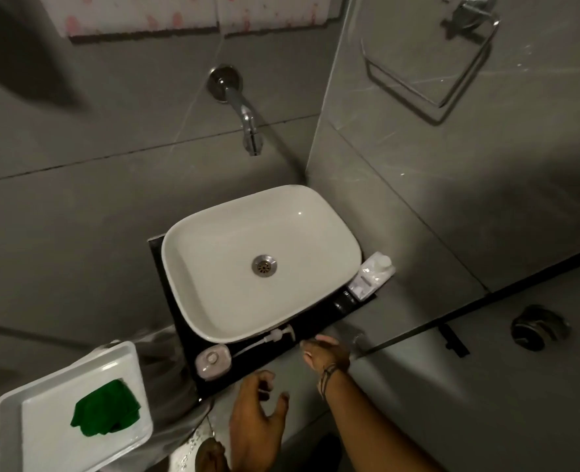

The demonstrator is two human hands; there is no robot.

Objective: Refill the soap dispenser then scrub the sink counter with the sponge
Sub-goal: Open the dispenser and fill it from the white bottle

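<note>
White pump [275,336] flat on counter, long axis left-right, nozzle right; both hands spread, empty.

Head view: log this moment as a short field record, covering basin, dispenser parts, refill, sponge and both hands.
basin: white basin on black counter, empty
dispenser bottle: at front left of counter, pump out
pump: lying on counter beside bottle
refill pack: right of basin
sponge: green, in white tray
left hand: open, empty
right hand: at counter's front edge, empty
</note>
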